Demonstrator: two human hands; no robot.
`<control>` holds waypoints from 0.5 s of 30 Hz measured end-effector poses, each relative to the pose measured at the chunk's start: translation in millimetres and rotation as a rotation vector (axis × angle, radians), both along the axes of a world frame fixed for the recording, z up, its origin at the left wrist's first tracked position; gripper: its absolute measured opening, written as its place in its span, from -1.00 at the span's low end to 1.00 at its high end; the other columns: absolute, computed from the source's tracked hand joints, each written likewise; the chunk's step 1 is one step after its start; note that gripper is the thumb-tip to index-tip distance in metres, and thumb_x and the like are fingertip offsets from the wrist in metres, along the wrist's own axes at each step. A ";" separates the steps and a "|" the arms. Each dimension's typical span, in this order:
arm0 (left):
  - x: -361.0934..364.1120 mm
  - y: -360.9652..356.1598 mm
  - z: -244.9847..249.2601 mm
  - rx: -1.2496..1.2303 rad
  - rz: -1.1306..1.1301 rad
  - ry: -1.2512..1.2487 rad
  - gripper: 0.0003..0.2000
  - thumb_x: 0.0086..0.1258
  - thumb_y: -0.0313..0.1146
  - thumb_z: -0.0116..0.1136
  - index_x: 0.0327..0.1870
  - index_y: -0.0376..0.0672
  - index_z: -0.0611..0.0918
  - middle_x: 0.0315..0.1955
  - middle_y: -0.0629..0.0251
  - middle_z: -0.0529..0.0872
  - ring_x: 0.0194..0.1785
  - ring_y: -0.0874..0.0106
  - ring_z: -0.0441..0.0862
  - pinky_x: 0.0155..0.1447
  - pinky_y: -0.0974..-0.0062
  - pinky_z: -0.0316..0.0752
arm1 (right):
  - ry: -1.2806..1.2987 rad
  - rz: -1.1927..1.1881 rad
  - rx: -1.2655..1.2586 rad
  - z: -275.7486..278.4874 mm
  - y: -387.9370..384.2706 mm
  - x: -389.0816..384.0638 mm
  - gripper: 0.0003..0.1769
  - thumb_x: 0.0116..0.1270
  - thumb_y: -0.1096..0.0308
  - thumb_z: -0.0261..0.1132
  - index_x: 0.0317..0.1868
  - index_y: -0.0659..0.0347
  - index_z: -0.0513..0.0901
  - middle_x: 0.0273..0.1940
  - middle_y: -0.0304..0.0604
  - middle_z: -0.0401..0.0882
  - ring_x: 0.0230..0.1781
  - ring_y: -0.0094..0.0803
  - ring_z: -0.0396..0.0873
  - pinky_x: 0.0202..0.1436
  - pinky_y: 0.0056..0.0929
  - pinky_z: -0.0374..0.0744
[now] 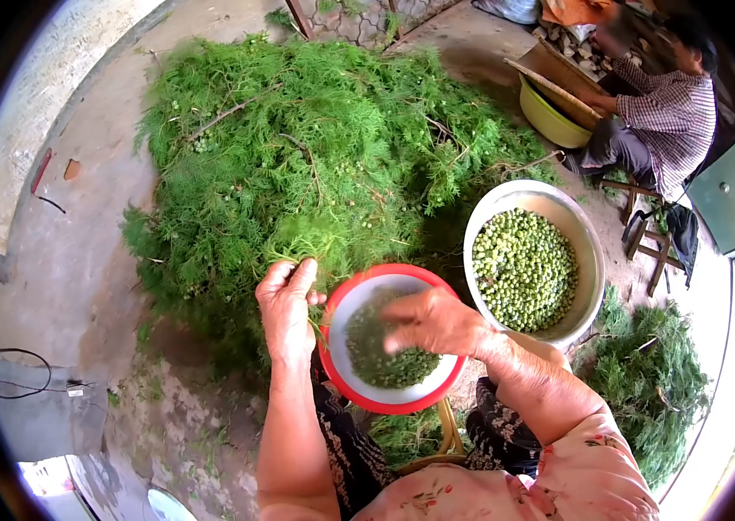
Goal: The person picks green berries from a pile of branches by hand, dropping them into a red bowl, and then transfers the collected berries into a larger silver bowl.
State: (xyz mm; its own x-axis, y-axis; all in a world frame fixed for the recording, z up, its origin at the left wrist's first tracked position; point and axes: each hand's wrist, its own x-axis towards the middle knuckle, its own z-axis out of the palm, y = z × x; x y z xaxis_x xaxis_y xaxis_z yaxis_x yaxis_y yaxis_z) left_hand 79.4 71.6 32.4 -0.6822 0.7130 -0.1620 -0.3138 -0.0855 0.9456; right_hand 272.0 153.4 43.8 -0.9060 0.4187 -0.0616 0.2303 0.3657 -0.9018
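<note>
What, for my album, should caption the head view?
The left hand grips a sprig at the green pile; right hand reaches into the red bowl beside a basin.

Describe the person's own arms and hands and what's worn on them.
The left hand and right hand are bare: no gloves, ring or watch shows. Forearms are uncovered. A short peach sleeve with small floral print covers the right upper arm.
</note>
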 end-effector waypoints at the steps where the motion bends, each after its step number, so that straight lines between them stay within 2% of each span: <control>1: 1.2 0.9 -0.8 -0.018 -0.022 0.017 -0.86 0.26 -0.45 0.21 -0.49 -0.13 0.51 -0.57 0.49 0.50 -0.61 0.64 0.34 -0.51 0.61 0.39 | 0.102 0.115 0.061 -6.5 -0.1 -0.4 -0.61 0.05 0.23 0.40 -0.16 0.29 0.60 -0.28 0.05 0.59 -0.21 -0.06 0.57 -0.13 -0.25 0.51; 3: 9.3 3.3 2.0 -0.068 -0.057 0.110 -0.85 0.26 -0.47 0.20 -0.51 -0.12 0.50 -0.57 0.50 0.50 -0.56 0.65 0.37 -0.48 0.62 0.40 | 0.140 0.016 0.035 2.2 -7.0 -2.1 -0.65 0.06 0.31 0.38 -0.15 0.29 0.59 -0.28 0.07 0.58 -0.18 -0.06 0.56 -0.13 -0.28 0.52; 5: 9.3 1.4 -2.0 -0.224 -0.221 0.428 -0.86 0.23 -0.50 0.19 -0.51 -0.18 0.51 -0.58 0.52 0.48 -0.50 0.69 0.37 -0.44 0.65 0.36 | 0.289 -0.271 0.130 0.9 -13.6 -8.6 -0.68 0.08 0.44 0.34 -0.11 0.28 0.57 -0.21 0.07 0.57 -0.15 -0.06 0.55 -0.13 -0.29 0.52; 6: 11.4 1.8 -3.7 -0.226 -0.285 0.593 -0.89 0.23 -0.52 0.19 -0.49 -0.20 0.52 -0.57 0.52 0.49 -0.49 0.69 0.37 -0.43 0.65 0.36 | 0.339 -0.402 0.185 3.7 -15.6 -13.4 -0.66 0.08 0.51 0.32 -0.08 0.27 0.56 -0.09 0.06 0.53 -0.12 -0.04 0.53 -0.12 -0.30 0.53; 7: 14.0 2.7 -3.7 -0.223 -0.350 0.758 -0.92 0.22 -0.53 0.18 -0.47 -0.22 0.53 -0.56 0.52 0.50 -0.49 0.69 0.37 -0.42 0.66 0.35 | 0.329 -0.416 0.302 4.0 -13.3 -15.6 -0.61 0.08 0.50 0.31 -0.02 0.26 0.52 0.00 0.07 0.47 -0.10 -0.01 0.53 -0.09 -0.25 0.53; 8: 16.1 1.2 0.8 -0.254 -0.430 0.811 -0.96 0.22 -0.57 0.15 -0.43 -0.24 0.56 -0.54 0.50 0.52 -0.48 0.68 0.40 -0.39 0.66 0.37 | 0.262 -0.410 0.332 1.8 -13.0 -17.8 -0.58 0.09 0.47 0.30 0.01 0.26 0.50 0.00 0.08 0.46 -0.09 0.00 0.52 -0.08 -0.23 0.52; 10: 25.6 2.3 -2.0 -0.112 -0.408 0.486 -0.97 0.21 -0.58 0.15 -0.41 -0.26 0.56 -0.52 0.48 0.53 -0.48 0.67 0.41 -0.38 0.67 0.38 | 0.153 -0.384 0.338 -12.2 -13.6 -23.5 -0.59 0.12 0.40 0.28 0.02 0.26 0.47 -0.03 0.10 0.48 -0.10 0.03 0.51 -0.11 -0.15 0.50; 11: 29.6 2.8 -3.1 -0.046 -0.393 0.321 -0.97 0.21 -0.59 0.14 -0.40 -0.26 0.56 -0.52 0.47 0.54 -0.48 0.66 0.42 -0.37 0.67 0.38 | 0.129 -0.389 0.252 -17.6 -14.4 -24.1 -0.76 0.12 0.42 0.27 -0.19 0.28 0.53 -0.23 0.10 0.55 -0.25 0.03 0.53 -0.23 -0.16 0.50; 13: 28.5 2.3 -3.6 -0.019 -0.366 0.226 -0.88 0.23 -0.59 0.13 -0.21 -0.27 0.56 -0.41 0.41 0.57 -0.43 0.64 0.45 -0.34 0.68 0.39 | 0.255 -0.406 0.061 -20.1 -13.8 -28.2 -0.87 0.12 0.42 0.27 -0.40 0.32 0.53 -0.46 0.08 0.55 -0.41 0.03 0.52 -0.34 -0.16 0.48; 14: 27.5 2.8 -1.2 -0.007 -0.370 0.203 -0.84 0.23 -0.58 0.13 -0.17 -0.27 0.56 -0.39 0.41 0.58 -0.40 0.63 0.47 -0.32 0.67 0.40 | 0.230 -0.433 0.031 -18.1 -13.5 -26.4 -0.84 0.12 0.40 0.27 -0.48 0.34 0.54 -0.54 0.08 0.52 -0.49 0.01 0.52 -0.39 -0.22 0.48; 15: 27.2 3.4 2.9 0.005 -0.373 0.182 -0.81 0.24 -0.57 0.14 -0.13 -0.28 0.55 -0.37 0.40 0.59 -0.37 0.63 0.48 -0.29 0.67 0.40 | 0.231 -0.453 0.063 -19.5 -10.7 -24.2 -0.84 0.13 0.39 0.27 -0.47 0.33 0.55 -0.53 0.08 0.52 -0.49 -0.01 0.53 -0.39 -0.22 0.48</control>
